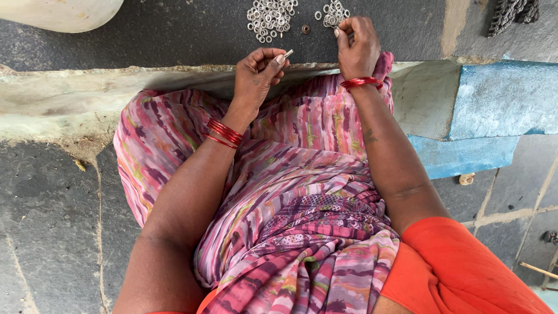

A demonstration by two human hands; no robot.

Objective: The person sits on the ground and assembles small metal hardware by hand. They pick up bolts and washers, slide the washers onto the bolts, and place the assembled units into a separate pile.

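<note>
Head view: left hand (258, 72) pinches thin metal pin (288, 54); right hand (357, 49) grip pinches shiny steel rings (335, 14).

Both bare forearms reach from the bottom of the frame toward the upper centre. The left hand (258, 72) is curled, thumb and fingertips pinched together. The right hand (357, 49), slightly higher, is bent downward with fingers bunched.

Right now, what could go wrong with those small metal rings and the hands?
1. The left hand pinches a thin metal piece over the draped lap; dropped, it could vanish in the patterned cloth.
2. The right hand picks at the small ring pile near the stone ledge edge; rings might scatter off.
</note>
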